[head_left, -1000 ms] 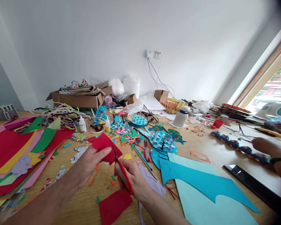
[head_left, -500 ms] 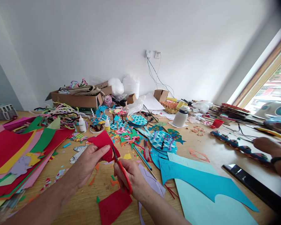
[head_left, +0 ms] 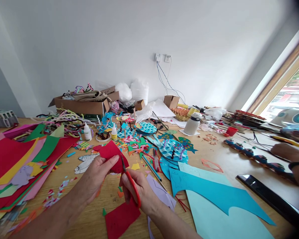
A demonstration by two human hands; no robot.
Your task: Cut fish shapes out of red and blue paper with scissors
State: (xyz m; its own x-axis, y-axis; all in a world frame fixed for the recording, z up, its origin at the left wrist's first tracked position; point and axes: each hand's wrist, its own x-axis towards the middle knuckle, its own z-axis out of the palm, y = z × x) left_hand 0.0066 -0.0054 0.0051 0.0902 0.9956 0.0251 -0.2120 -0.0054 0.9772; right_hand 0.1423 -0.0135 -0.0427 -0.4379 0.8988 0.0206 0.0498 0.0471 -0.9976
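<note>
Between thumb and fingers, my left hand [head_left: 99,176] pinches a piece of red paper [head_left: 112,151]. My right hand [head_left: 137,189] grips a pair of scissors [head_left: 132,182] with red handles, its fingers in the loops. The dark blades point away from me and lie against the red paper near its right side. A second red paper piece [head_left: 122,219] is flat on the table under my right wrist. Just right of that hand is a lilac paper offcut [head_left: 158,192]. Drawn fish cutouts [head_left: 86,162] lie beyond my left hand.
Stacked coloured sheets [head_left: 12,162] cover the left side. Blue paper [head_left: 214,189] and a black phone [head_left: 266,196] lie to the right, near another person's hand [head_left: 285,152]. Glue bottles [head_left: 87,132], blue paper crafts [head_left: 173,149], pencils [head_left: 153,167] and a white bottle [head_left: 192,123] stand or lie ahead.
The red paper has turned slightly in my left hand, and the scissor blades have shifted against it. At the right, the other person's hand has moved a little.
</note>
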